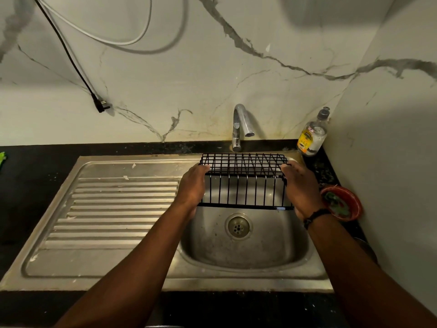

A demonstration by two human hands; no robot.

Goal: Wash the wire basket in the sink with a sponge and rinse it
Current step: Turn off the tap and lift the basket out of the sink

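A black wire basket (pixel 244 171) hangs over the steel sink bowl (pixel 260 247), below the tap (pixel 240 124). My left hand (pixel 192 185) holds its left end, fingers curled over the top corner. My right hand (pixel 301 188) holds the right end the same way. The basket is tilted, its grid top facing the wall. No water runs from the tap. A green scrub sponge (pixel 337 203) lies in a red bowl (pixel 356 209) on the counter to the right of the sink.
A dish soap bottle (pixel 312 133) stands in the back right corner. The ribbed drainboard (pixel 113 209) lies left of the bowl. A black plug (pixel 101 105) and cables hang on the marble wall. The side wall is close on the right.
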